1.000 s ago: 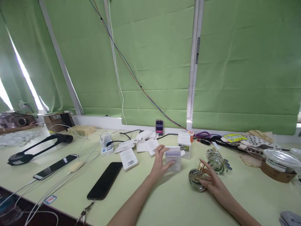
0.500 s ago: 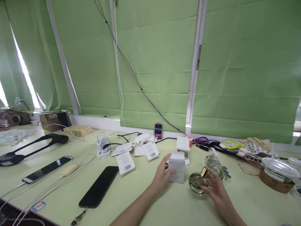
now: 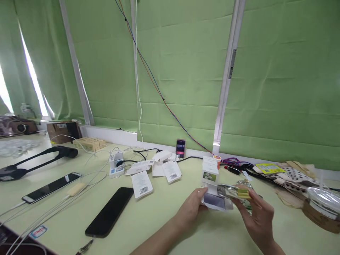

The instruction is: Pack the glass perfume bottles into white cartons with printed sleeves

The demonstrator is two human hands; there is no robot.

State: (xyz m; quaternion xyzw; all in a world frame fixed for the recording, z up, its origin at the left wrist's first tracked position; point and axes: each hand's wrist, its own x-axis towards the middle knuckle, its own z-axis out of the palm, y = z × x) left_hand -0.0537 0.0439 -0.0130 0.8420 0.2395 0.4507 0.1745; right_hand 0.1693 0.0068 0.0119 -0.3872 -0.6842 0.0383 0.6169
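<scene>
Cap, gold, sits pinched between thumb and fingers of the right hand. Its glass bottle is tipped sideways, body at the mouth of a white carton; contact cannot be told. Left hand clasps the carton's left side, fingers partly hidden. Change observed from where I stand: half a second ago, the bottle was low at the table and the carton upright; now the bottle is raised, the carton tilted. Result: bottle and opening are brought together. Beyond: pictured box, further bottles, loose packaging.
</scene>
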